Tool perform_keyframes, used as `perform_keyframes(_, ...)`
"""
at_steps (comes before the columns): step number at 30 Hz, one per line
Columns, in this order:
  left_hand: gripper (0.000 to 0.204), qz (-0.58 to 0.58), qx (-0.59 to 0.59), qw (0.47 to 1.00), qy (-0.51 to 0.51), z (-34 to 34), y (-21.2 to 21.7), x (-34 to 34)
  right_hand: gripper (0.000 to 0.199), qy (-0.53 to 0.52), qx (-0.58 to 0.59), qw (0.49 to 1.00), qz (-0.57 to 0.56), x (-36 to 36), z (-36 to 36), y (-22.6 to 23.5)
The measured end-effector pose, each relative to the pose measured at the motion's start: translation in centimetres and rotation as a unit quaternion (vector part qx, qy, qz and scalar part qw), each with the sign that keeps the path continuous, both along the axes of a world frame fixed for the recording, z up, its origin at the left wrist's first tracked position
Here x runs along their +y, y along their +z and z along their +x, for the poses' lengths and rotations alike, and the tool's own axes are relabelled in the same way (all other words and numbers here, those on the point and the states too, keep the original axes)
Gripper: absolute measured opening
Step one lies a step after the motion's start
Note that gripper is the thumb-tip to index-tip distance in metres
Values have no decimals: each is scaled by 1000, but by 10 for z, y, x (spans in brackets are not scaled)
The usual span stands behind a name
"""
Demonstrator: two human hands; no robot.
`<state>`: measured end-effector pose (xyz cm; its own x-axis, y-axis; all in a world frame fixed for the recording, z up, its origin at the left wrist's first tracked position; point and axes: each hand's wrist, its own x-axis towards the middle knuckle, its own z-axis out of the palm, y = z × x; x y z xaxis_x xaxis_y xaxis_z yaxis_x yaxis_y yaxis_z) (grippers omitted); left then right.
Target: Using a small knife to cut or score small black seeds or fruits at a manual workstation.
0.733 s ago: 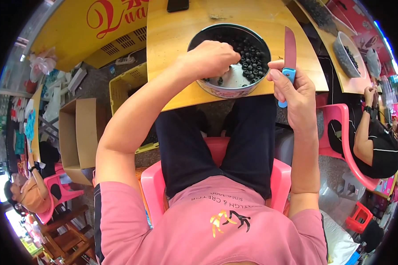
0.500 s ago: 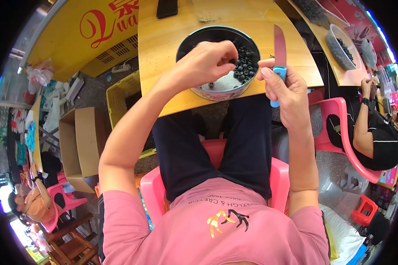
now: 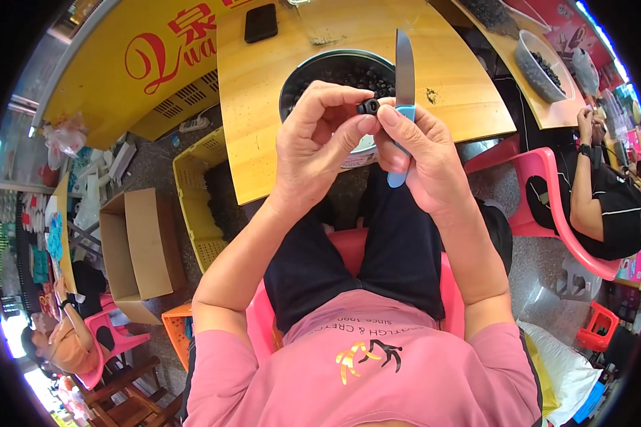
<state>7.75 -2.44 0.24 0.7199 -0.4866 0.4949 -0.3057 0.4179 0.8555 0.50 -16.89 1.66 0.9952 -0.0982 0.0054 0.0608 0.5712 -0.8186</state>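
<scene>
My left hand [image 3: 315, 140] pinches a small black ring-shaped part [image 3: 368, 107] between thumb and fingers, its hole showing. Close against it, my right hand [image 3: 429, 151] grips a knife [image 3: 404, 67] by its blue handle, the blade pointing up and away from me. My right thumb is at the part's edge; I cannot tell if it touches. Behind both hands stands a round tin [image 3: 289, 84] on the wooden table, with many similar black parts [image 3: 349, 75] inside. My hands hide the tin's near side.
A black phone [image 3: 261, 23] lies on the table's [image 3: 253, 132] far left. Left of the table are a yellow crate [image 3: 194, 181] and an open cardboard box [image 3: 139, 245]. At right, a person in black [image 3: 604, 206] sits on a pink chair [image 3: 548, 181] near a tub of black pieces [image 3: 541, 70].
My left hand has come out of the tin with a small black part and moved nearer me. My right hand with the knife has moved left to meet it.
</scene>
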Motion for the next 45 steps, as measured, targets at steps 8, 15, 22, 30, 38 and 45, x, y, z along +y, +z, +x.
perform_keyframes(8,27,7,124,992,-39,-9,8,6,19,-29,-26,987,-154,-12,0,5)
perform_keyframes(15,23,58,124,991,-3,-12,12,6,20,-57,-51,977,-199,-8,0,11)
perform_keyframes(22,18,72,109,991,3,-17,16,13,18,-34,-29,977,-207,-14,-1,11)
perform_keyframes(30,19,59,111,992,27,-20,15,12,21,-7,-39,978,-206,-13,0,11)
perform_keyframes(38,16,32,116,992,21,-16,5,12,18,-203,-249,713,-623,-8,-4,6)
perform_keyframes(45,15,38,115,993,18,-16,7,11,22,-238,-274,659,-658,-14,1,-2)
